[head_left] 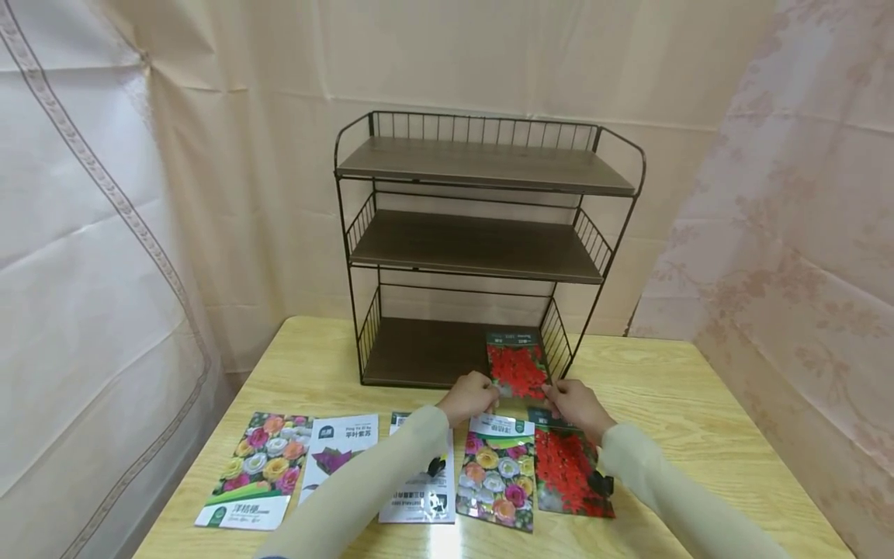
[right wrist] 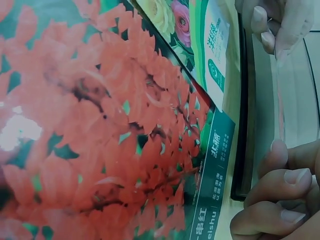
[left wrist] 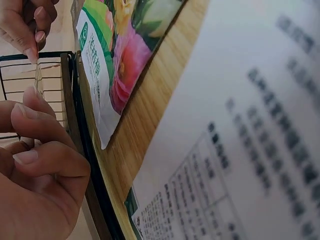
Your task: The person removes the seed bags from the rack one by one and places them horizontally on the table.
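Both hands, left [head_left: 469,397] & right [head_left: 574,404], pinch red-flower seed packet [head_left: 518,365] upright at rack's [head_left: 482,248] bottom shelf; upper shelves bare, other packets [head_left: 419,466] flat on table [head_left: 698,404].

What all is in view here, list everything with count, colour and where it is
Held packet: one, red flowers, upright at the rack's bottom shelf front, pinched at both lower corners.
Table packets: five in a row; from the viewer's left, mixed roses, white with a purple plant, white with black print, mixed roses, red flowers.
Rack: one, black wire with three brown shelves, at the table's back.
Table: one, light wood.
Drapes: pale pink and cream cloth, behind and at both sides.
Left hand: pinches the held packet's lower left corner; cream sleeve.
Right hand: pinches its lower right corner; cream sleeve.
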The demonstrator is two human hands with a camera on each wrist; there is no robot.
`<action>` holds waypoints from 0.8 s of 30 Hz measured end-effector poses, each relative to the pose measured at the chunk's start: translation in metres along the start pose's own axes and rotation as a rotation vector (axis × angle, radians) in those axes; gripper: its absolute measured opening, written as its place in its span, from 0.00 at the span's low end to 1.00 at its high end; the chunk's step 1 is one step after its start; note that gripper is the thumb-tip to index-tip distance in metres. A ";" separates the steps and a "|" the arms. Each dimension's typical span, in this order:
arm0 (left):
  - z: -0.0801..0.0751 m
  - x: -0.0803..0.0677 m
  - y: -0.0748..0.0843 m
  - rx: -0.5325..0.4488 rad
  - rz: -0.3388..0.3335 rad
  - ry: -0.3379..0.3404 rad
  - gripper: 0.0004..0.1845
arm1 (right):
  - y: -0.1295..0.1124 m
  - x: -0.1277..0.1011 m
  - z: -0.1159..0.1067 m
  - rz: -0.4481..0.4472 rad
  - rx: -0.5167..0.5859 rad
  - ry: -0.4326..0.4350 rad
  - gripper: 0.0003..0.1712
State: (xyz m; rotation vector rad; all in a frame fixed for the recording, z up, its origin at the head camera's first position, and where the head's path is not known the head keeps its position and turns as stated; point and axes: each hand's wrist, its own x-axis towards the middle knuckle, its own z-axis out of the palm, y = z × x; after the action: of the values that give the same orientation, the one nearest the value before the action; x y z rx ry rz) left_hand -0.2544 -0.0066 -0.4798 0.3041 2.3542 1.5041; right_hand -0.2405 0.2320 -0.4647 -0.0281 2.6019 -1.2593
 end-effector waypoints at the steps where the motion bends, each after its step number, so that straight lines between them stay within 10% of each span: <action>1: 0.000 0.000 0.000 0.003 0.003 -0.005 0.16 | 0.000 -0.001 0.000 -0.001 -0.006 0.003 0.23; 24: 0.008 -0.025 0.000 0.081 0.049 -0.017 0.16 | 0.002 -0.019 -0.001 -0.007 -0.036 0.000 0.25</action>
State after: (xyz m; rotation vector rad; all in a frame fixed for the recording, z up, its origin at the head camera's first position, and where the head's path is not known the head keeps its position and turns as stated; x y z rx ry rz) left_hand -0.2279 -0.0083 -0.4787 0.3958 2.4148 1.4238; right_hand -0.2220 0.2369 -0.4619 -0.0432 2.6262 -1.2147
